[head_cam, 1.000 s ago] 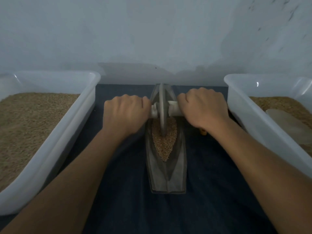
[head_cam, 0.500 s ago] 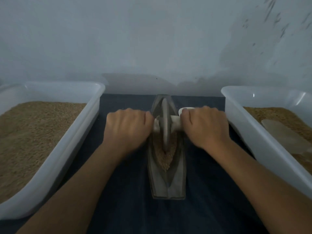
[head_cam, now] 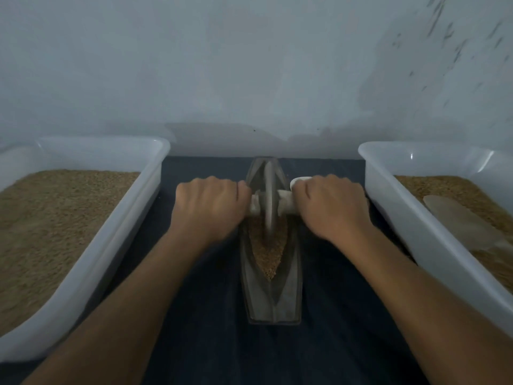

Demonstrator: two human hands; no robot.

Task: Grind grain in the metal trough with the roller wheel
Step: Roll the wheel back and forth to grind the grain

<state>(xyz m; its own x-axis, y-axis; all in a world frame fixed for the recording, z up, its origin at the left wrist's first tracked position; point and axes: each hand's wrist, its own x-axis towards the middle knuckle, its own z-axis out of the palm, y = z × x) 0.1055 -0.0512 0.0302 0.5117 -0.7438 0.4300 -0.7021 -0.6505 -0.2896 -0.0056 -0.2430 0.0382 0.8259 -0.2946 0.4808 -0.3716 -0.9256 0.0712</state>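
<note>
A boat-shaped metal trough (head_cam: 272, 298) lies lengthwise on the dark cloth between my arms. Brown grain (head_cam: 268, 254) fills its middle. The thin roller wheel (head_cam: 268, 198) stands upright in the trough's far half, cutting into the grain. A pale axle handle (head_cam: 284, 202) runs through it. My left hand (head_cam: 208, 209) grips the handle's left end and my right hand (head_cam: 330, 207) grips its right end, knuckles up. The handle ends are hidden inside my fists.
A white plastic tub (head_cam: 116, 229) full of grain stands at the left. Another white tub (head_cam: 416, 226) at the right holds grain and a pale flat scoop (head_cam: 460, 218). A small white object (head_cam: 299, 180) sits behind my right hand. A grey wall closes the back.
Both hands and the roller wheel have shifted a little farther along the trough, away from me. The camera has tilted up, so everything sits lower in view.
</note>
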